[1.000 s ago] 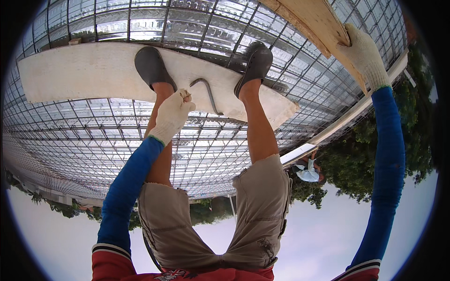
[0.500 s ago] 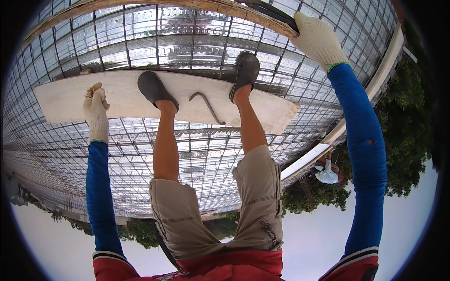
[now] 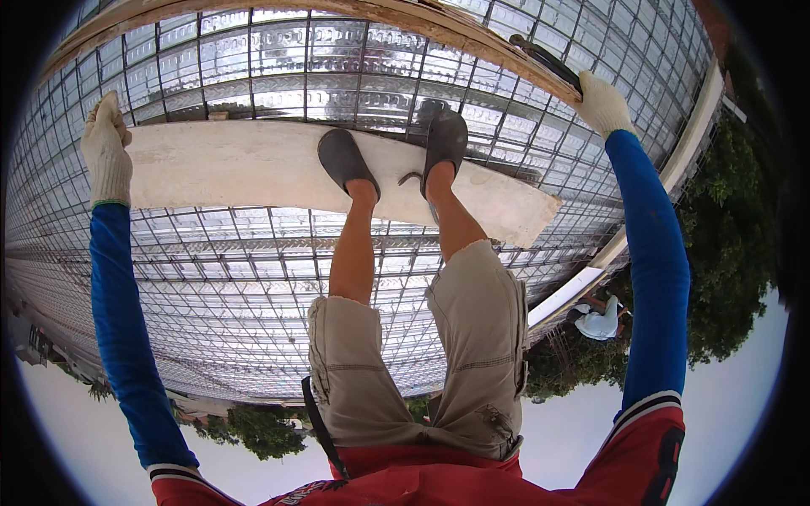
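Note:
My right hand (image 3: 604,104), in a pale knit glove, is closed around a black-handled tool (image 3: 550,64) whose far end is dark and curved. The tool lies close over a long wooden beam (image 3: 472,46). Off to the left, my left hand (image 3: 107,153), also gloved, has its fingers curled beside the plank's end; what they hold, if anything, is hidden. Both my feet, in dark clogs (image 3: 348,160), stand on the pale plank (image 3: 228,164). A bent metal bar (image 3: 411,178) rests on the plank, mostly hidden behind my right leg.
Rebar mesh (image 3: 245,312) spreads over shiny ribbed metal sheeting on all sides of the plank. A pale edge board (image 3: 688,152) runs along the right, with trees (image 3: 730,244) beyond. Another person (image 3: 599,320) is at lower right, past the edge.
My left hand has moved left and farther out. My right hand and its tool have shifted right and slightly down in view. My left foot is now closer to the right one.

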The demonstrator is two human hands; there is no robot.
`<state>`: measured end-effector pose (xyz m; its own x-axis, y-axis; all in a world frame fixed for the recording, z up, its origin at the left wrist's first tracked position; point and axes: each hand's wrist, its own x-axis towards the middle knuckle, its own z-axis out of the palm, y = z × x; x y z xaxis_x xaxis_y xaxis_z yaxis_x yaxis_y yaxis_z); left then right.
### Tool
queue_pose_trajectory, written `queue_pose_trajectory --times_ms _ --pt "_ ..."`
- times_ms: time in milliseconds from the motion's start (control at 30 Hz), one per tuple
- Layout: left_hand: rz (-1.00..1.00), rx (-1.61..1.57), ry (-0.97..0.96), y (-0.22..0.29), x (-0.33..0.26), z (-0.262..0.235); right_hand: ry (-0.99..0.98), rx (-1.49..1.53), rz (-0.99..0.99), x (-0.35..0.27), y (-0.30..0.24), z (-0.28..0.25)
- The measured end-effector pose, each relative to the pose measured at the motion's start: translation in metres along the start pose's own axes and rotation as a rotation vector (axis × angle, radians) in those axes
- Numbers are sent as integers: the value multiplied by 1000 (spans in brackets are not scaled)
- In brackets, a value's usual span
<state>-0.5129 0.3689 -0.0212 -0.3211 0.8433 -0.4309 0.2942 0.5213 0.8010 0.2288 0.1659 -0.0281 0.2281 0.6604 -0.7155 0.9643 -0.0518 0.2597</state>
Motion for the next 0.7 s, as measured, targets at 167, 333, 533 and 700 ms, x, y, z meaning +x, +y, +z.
queue_pose_trajectory --times_ms 167,333,533,700 --pt "-96 -57 149 39 32 20 -24 -21 34 5 -4 -6" --pt "-141 -258 103 73 84 29 -49 -25 107 10 2 -3" --pt "-200 -239 12 92 134 39 -106 -48 141 7 -14 -22" --pt "-324 -155 -182 80 156 66 -99 4 175 -4 -17 -6"
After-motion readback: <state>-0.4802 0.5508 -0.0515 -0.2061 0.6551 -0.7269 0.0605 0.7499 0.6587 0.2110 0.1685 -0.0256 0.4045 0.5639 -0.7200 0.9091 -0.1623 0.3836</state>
